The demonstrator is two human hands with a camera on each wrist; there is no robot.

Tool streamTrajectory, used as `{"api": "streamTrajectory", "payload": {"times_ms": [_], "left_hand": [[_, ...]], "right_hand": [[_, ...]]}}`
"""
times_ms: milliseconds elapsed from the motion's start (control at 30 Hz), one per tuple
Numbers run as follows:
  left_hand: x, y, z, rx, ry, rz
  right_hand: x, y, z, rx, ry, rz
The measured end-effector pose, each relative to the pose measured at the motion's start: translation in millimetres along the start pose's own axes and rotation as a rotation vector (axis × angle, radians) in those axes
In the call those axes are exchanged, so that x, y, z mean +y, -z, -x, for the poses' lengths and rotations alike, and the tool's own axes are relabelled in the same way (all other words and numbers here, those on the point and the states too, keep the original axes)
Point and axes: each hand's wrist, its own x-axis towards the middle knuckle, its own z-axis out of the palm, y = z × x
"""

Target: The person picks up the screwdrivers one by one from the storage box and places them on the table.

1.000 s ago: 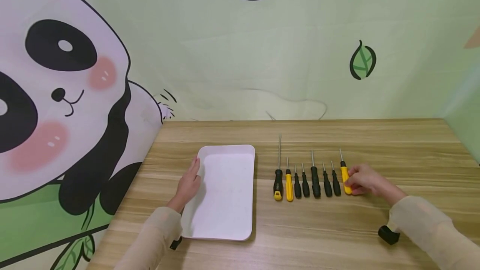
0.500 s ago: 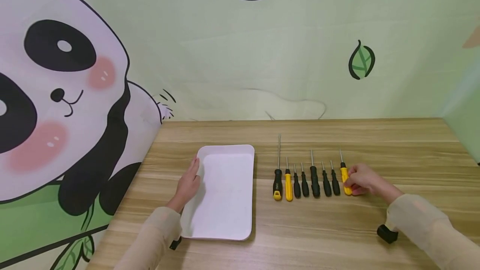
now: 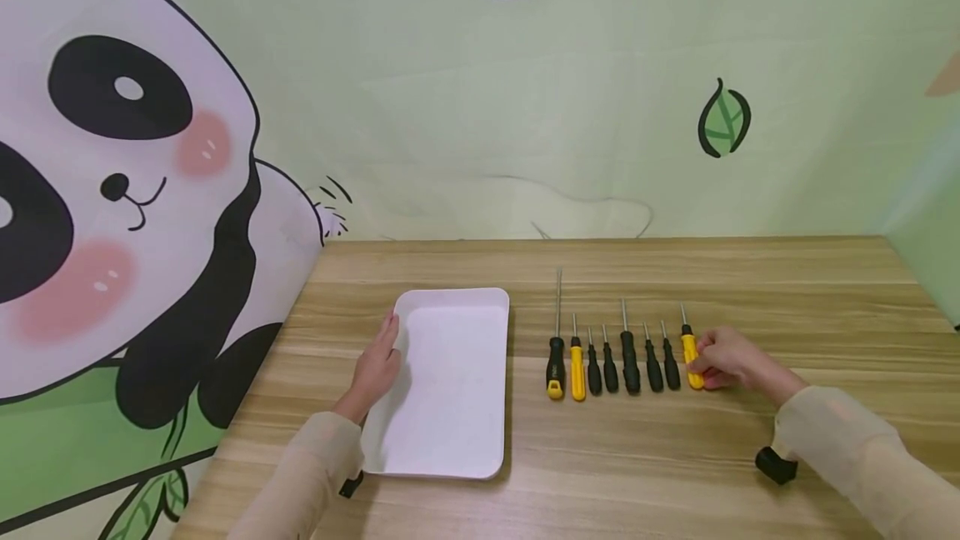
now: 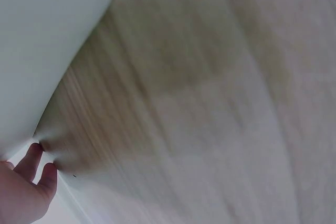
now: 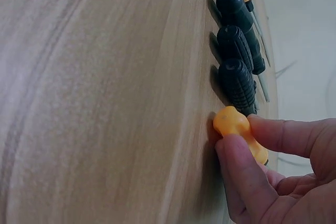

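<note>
My left hand (image 3: 377, 369) rests along the left edge of a shallow white tray (image 3: 450, 382), its fingers fairly straight at the rim. In the left wrist view, the fingertips (image 4: 48, 174) meet the wood close beside the tray wall (image 4: 47, 40). At the right end of a row of screwdrivers, my right hand (image 3: 733, 359) pinches the yellow handle of a screwdriver (image 3: 691, 357) between thumb and fingers. Its metal shaft points away from me. The right wrist view shows the rounded butt of that yellow screwdriver (image 5: 231, 121) between the fingertips.
Left of the held screwdriver lie several black-handled screwdrivers, including a larger one (image 3: 631, 363). Beyond them are another yellow screwdriver (image 3: 577, 373) and a long black-and-yellow screwdriver (image 3: 556, 369) nearest the tray. A printed wall cloth (image 3: 525, 107) hangs behind the wooden table (image 3: 637, 473).
The tip of the held yellow screwdriver has shifted very slightly towards me. Both hands and the tray keep their places.
</note>
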Motion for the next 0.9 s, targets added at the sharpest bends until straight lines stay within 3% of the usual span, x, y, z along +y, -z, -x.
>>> {"api": "streamTrajectory", "payload": {"times_ms": [900], "left_hand": [[0.9,1.2,-2.0,-0.050,0.034,-0.028]], "right_hand": [[4.7,6.7,7.0,-0.010,-0.026,-0.037]]}}
